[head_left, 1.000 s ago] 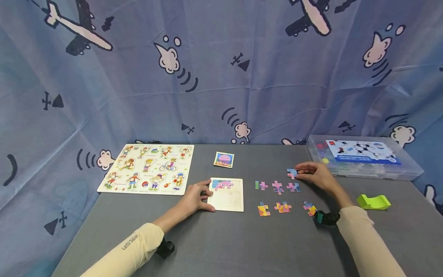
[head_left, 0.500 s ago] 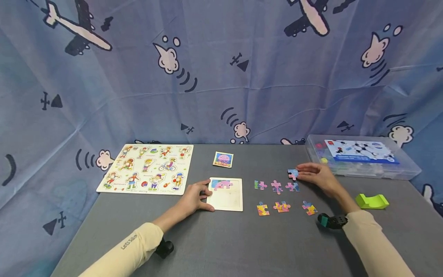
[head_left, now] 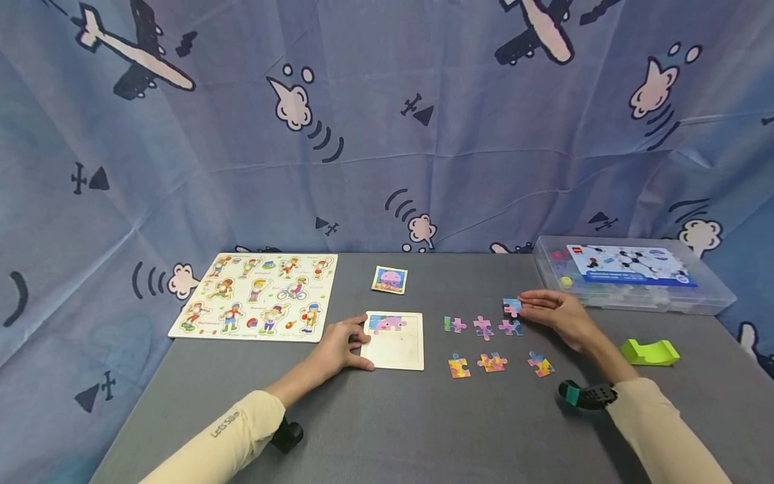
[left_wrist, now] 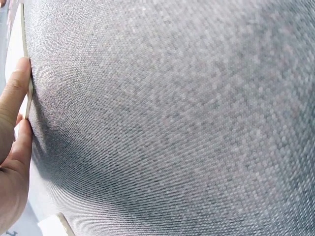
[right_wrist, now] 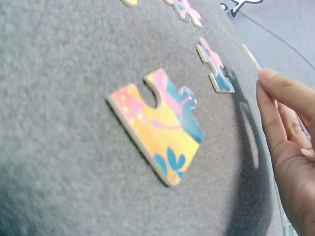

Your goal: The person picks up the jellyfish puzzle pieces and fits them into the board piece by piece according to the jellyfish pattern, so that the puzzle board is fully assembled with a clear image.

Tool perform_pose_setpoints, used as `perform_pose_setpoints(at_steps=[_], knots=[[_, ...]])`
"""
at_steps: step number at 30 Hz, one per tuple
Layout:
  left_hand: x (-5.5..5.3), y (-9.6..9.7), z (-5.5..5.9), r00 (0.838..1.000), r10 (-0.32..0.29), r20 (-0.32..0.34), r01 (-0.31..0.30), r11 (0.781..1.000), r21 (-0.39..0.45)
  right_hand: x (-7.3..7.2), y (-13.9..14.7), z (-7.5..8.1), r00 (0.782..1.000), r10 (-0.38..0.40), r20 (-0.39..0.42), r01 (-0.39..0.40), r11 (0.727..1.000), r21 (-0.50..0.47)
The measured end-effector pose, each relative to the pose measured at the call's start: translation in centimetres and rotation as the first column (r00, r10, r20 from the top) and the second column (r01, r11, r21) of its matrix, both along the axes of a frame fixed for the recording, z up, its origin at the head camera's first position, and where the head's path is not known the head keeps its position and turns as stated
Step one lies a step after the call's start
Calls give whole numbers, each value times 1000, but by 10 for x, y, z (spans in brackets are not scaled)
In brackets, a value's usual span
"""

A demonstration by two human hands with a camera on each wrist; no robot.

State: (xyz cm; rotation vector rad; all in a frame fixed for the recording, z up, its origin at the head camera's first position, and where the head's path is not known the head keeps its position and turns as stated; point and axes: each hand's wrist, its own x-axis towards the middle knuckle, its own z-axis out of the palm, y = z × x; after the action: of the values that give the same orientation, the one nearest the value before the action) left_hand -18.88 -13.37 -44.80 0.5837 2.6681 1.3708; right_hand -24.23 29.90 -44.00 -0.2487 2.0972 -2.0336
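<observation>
My right hand (head_left: 559,317) pinches a blue-and-pink jigsaw piece (head_left: 511,307) between thumb and fingers. In the right wrist view that piece (right_wrist: 251,56) shows only as a thin edge at the fingertips. My left hand (head_left: 338,348) holds the left edge of a square wooden puzzle tray (head_left: 396,356). Joined pieces with a pink animal (head_left: 389,323) lie in the tray's upper left. Between tray and right hand, several loose pieces lie in two rows, among them a pink piece (head_left: 483,327) and a yellow-and-blue corner piece (right_wrist: 162,125).
A large peg board (head_left: 256,296) with children figures lies at the back left. Behind the tray is a small picture card (head_left: 390,279). A clear plastic case (head_left: 635,274) stands at the back right, and a lime-green curved block (head_left: 650,353) sits in front of it.
My right wrist has swung slightly to the right, and the pinched piece has turned a little at the fingertips. The left hand stays on the tray.
</observation>
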Motion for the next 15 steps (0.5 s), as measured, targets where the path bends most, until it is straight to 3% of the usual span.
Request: perform_pose_setpoints(at_steps=[15], knots=[[1,1,2,1000,1,-17,-1,1000,-18,11,-17,9,998,20,56,-14,995,-102]])
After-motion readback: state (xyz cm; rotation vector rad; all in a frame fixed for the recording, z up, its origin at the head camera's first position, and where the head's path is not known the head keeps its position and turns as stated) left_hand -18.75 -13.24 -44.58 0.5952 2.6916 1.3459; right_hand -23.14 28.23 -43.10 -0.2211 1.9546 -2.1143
